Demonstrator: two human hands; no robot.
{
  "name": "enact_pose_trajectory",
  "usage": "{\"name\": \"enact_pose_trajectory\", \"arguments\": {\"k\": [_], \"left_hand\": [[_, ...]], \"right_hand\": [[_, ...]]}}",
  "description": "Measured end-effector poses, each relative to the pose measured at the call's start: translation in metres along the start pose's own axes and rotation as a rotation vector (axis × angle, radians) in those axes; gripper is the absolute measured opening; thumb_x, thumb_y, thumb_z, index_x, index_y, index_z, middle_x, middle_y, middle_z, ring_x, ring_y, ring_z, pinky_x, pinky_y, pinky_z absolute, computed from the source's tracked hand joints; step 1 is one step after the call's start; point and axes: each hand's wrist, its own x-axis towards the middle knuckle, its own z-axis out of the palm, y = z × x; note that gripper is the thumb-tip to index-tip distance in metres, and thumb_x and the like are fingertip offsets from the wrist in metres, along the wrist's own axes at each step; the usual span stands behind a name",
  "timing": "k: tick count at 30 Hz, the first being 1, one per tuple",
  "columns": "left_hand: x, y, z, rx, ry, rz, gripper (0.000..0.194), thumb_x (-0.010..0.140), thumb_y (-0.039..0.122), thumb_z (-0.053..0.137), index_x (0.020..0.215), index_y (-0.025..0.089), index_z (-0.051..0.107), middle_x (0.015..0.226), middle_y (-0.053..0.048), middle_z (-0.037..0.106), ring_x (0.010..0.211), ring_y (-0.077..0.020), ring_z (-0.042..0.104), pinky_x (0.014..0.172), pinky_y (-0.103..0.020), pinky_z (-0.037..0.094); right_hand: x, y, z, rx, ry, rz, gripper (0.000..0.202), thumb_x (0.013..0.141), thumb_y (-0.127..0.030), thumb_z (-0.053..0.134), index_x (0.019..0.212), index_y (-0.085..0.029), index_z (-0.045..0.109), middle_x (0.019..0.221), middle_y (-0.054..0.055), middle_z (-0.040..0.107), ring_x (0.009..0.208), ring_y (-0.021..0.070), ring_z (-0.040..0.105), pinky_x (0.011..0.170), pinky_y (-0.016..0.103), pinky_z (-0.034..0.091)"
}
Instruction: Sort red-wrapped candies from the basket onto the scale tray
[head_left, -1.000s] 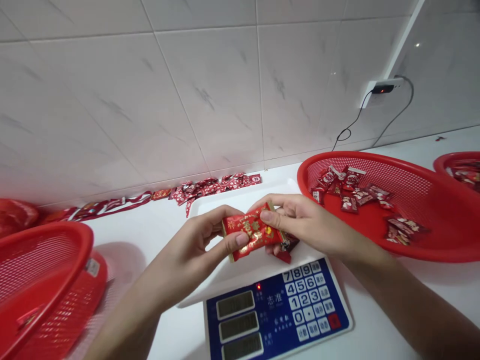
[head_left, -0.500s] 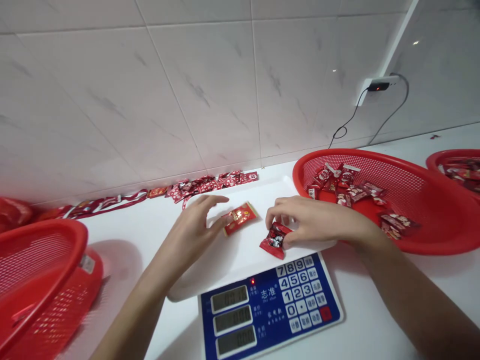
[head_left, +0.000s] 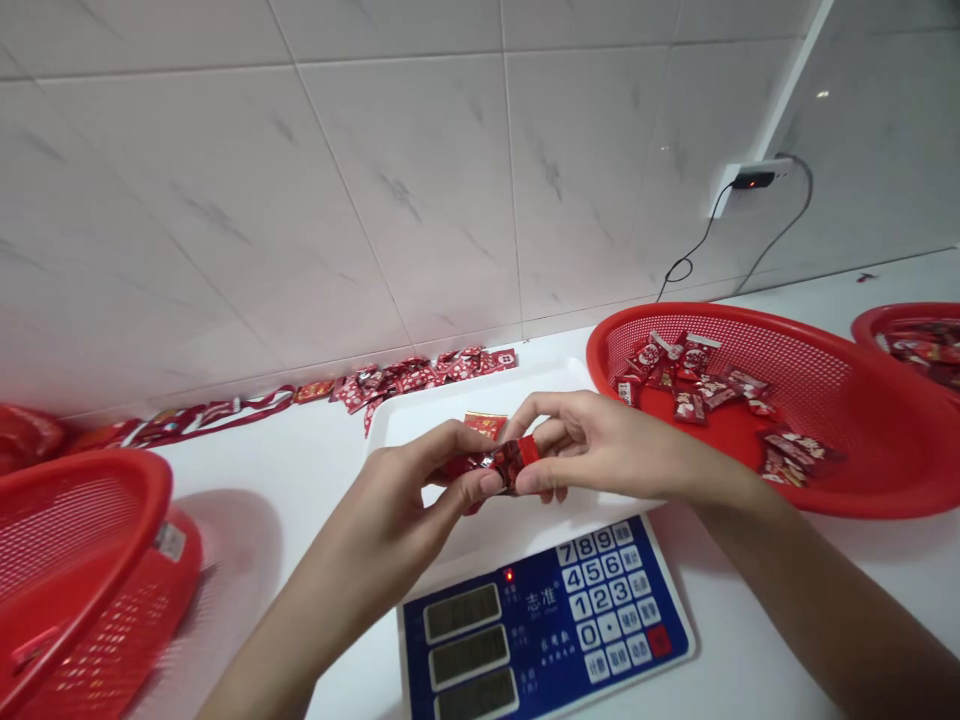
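Observation:
Over the white tray of a blue weighing scale, my two hands meet around a dark red wrapped candy. My left hand pinches its left end between thumb and fingers. On the other end, my right hand closes with thumb and forefinger. Part of the wrapper is hidden by my fingers, so I cannot tell whether it is one piece or more. Just behind the hands, a red and gold packet lies on the tray, partly covered.
A red basket with several wrapped candies stands at the right, another red basket beyond it. At the left is a red basket. Red packets line the tiled wall. A plugged-in cable hangs from the socket.
My right hand has moved left with the candy, and my left hand has let go of the red and gold packet. Both hands now grip the candy together.

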Motion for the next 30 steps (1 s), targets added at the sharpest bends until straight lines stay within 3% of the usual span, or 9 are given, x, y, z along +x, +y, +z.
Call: {"name": "enact_pose_trajectory", "arguments": {"k": [3,6,9,15,21,25,30], "left_hand": [[-0.001,-0.002,-0.003,-0.099,-0.016,-0.022,0.012,0.094,0.031,0.064,0.096,0.020,0.066,0.077,-0.001,0.069,0.065,-0.0125,0.060,0.061,-0.023,0.050],[-0.001,-0.004,-0.006,-0.201,-0.098,-0.038,0.015,0.095,0.032,0.064,0.103,0.019,0.066,0.088,-0.005,0.074,0.075,-0.0160,0.067,0.070,-0.027,0.056],[-0.001,-0.006,-0.008,-0.169,-0.113,-0.025,0.015,0.097,0.029,0.061,0.106,0.018,0.065,0.096,-0.008,0.075,0.081,-0.0177,0.070,0.075,-0.029,0.057],[-0.003,-0.003,-0.006,-0.135,-0.082,-0.008,0.009,0.096,0.026,0.063,0.099,0.019,0.067,0.081,-0.003,0.073,0.072,-0.0147,0.068,0.068,-0.025,0.054],[0.001,-0.009,-0.010,-0.177,-0.130,-0.054,0.022,0.097,0.036,0.064,0.110,0.019,0.069,0.094,-0.008,0.076,0.081,-0.0191,0.071,0.074,-0.030,0.057],[0.001,-0.009,-0.018,-0.080,-0.139,-0.083,0.036,0.102,0.047,0.052,0.094,0.020,0.074,0.090,-0.008,0.078,0.084,-0.0225,0.074,0.079,-0.033,0.059],[0.002,-0.006,-0.015,0.061,-0.149,-0.085,0.034,0.099,0.044,0.054,0.085,0.020,0.073,0.078,-0.004,0.075,0.073,-0.0197,0.070,0.063,-0.027,0.054]], "right_hand": [[-0.001,-0.002,-0.004,-0.001,0.014,0.010,0.011,0.085,-0.021,0.075,0.088,-0.017,0.065,0.071,-0.001,0.067,0.065,0.0116,0.063,0.067,0.027,0.050],[-0.001,-0.001,-0.005,-0.051,0.034,-0.019,0.009,0.087,-0.022,0.074,0.090,-0.017,0.067,0.073,0.000,0.069,0.066,0.0120,0.064,0.067,0.027,0.051],[0.000,0.000,-0.004,-0.095,0.058,-0.022,0.007,0.087,-0.019,0.073,0.090,-0.017,0.067,0.073,0.000,0.070,0.066,0.0119,0.063,0.067,0.026,0.050],[0.000,-0.001,-0.005,-0.095,0.014,-0.002,0.007,0.088,-0.020,0.072,0.087,-0.017,0.066,0.071,0.000,0.068,0.065,0.0111,0.063,0.064,0.025,0.050],[0.000,0.000,-0.005,-0.072,0.053,-0.006,0.004,0.089,-0.018,0.069,0.087,-0.017,0.065,0.073,0.000,0.069,0.065,0.0117,0.064,0.066,0.026,0.055],[0.002,-0.001,0.000,-0.083,0.107,0.042,0.007,0.089,-0.015,0.069,0.084,-0.017,0.064,0.069,0.000,0.068,0.062,0.0118,0.065,0.065,0.027,0.055],[0.004,0.000,-0.002,-0.114,0.109,0.060,0.005,0.088,-0.016,0.070,0.087,-0.016,0.066,0.069,0.000,0.069,0.062,0.0116,0.064,0.064,0.026,0.052]]}}
